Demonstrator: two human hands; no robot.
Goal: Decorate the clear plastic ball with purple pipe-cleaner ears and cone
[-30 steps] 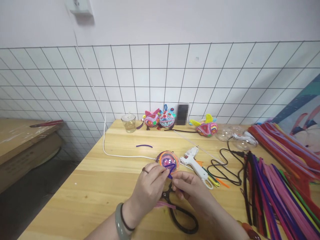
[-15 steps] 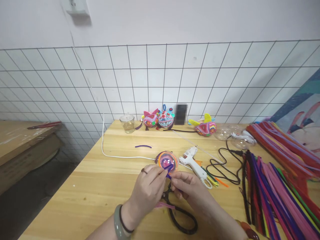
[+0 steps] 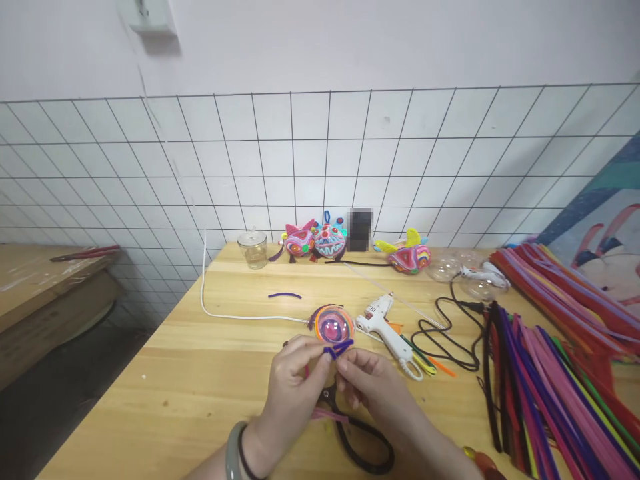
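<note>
Head view: pinching short bent purple pipe cleaner [image 3: 338, 349] between left hand [image 3: 295, 387] and right hand [image 3: 373, 390], above black-handled scissors [image 3: 365, 441].

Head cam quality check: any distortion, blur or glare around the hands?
Head view: wall grid bows, wide-lens distortion. Head view: soft even light, no glare on the table. Head view: left hand and right hand slightly soft, purple pipe cleaner between them readable; dark patch by the wall is pixelated.

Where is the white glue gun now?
In the head view the white glue gun lies on the table, just right of the striped round ornament, beyond the right hand.
</note>
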